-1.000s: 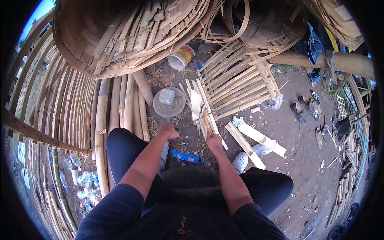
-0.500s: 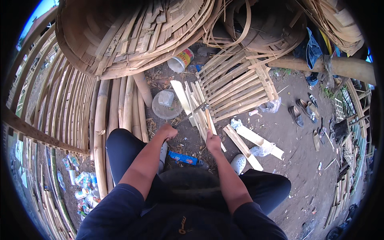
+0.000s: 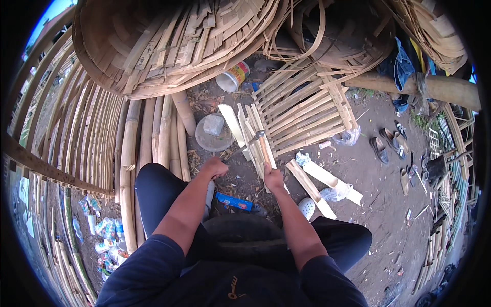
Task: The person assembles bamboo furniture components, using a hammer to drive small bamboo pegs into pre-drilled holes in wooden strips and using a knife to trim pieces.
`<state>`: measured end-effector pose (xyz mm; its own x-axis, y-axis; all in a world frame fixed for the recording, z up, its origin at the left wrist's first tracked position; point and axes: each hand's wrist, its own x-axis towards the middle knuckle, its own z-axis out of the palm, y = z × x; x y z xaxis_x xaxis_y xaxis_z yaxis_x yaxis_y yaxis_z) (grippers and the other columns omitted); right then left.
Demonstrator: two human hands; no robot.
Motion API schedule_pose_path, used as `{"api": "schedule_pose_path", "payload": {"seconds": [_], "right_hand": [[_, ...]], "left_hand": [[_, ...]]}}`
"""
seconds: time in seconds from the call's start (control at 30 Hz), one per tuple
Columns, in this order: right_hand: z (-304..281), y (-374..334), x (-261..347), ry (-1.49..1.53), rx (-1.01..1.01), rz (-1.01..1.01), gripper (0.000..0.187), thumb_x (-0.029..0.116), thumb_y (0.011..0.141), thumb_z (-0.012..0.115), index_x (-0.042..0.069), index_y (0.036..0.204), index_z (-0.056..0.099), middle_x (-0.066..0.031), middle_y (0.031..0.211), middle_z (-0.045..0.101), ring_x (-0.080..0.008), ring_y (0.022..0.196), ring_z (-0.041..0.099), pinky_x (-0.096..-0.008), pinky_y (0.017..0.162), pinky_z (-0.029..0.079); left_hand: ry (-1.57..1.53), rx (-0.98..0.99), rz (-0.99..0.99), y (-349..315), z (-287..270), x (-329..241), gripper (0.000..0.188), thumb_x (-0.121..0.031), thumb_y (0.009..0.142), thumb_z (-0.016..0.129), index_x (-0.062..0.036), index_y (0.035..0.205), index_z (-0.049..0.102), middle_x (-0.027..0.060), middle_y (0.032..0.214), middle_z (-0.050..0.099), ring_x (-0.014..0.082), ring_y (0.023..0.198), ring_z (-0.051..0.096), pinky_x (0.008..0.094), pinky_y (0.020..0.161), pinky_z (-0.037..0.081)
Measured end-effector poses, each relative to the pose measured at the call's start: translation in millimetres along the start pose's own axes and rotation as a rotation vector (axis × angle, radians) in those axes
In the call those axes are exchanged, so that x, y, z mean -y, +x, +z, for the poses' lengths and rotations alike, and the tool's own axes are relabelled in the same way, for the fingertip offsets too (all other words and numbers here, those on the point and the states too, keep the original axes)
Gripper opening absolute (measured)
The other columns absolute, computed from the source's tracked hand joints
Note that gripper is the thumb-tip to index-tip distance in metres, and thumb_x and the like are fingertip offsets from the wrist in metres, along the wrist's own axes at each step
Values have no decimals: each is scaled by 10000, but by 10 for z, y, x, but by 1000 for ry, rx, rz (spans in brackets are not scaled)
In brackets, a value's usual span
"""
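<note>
In the head view, the left hand (image 3: pixel 215 168) is clenched around the near end of a thin dark blade (image 3: pixel 236 153), which slants forward and right from the fist over pale bamboo strips (image 3: pixel 250 128). To its right, the right hand (image 3: pixel 273 179) grasps the wooden handle of a hammer (image 3: pixel 264 151), the metal head ahead of the knuckles; whether it touches the blade, I cannot tell. The strips lie ahead of both grips, a slatted bamboo panel (image 3: pixel 304 111) beyond them to the right. Ahead of the left grip, a grey block (image 3: pixel 213 124) rests on a round grey slab (image 3: pixel 207 144); nearer the body lies a blue packet (image 3: pixel 233 201). Right of the right grip lie split bamboo pieces (image 3: pixel 310 188)
</note>
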<state>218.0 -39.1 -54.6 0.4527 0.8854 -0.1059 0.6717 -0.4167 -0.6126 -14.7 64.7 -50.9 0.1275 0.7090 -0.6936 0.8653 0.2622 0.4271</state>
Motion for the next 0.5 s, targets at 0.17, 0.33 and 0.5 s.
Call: {"api": "schedule_pose_path", "payload": {"seconds": [0.17,0.33,0.5], "right_hand": [[-411,144,211,-22,15,-39,637,518,930,459,-67,779,661,-337,741,601,-471,800,627,-510,771,491],[-975,120,993,227,-157,-275,532,390,954,505,-88,753,624,-314,638,565,-479,653,595,-505,609,472],[-44,178,-150,-69,40,-83,641,508,942,436,-77,820,669,-346,788,603,-500,787,614,-519,756,489]], "left_hand": [[-22,-34,-11,25,-21,99,146,-111,618,591,24,573,626,147,549,610,246,478,600,357,478,466],[31,-21,-34,-13,-78,189,142,-115,608,595,10,541,608,143,550,610,243,506,617,364,501,475],[47,-17,-16,31,47,-79,146,-124,614,600,1,537,597,140,561,615,241,515,622,360,501,478]]}}
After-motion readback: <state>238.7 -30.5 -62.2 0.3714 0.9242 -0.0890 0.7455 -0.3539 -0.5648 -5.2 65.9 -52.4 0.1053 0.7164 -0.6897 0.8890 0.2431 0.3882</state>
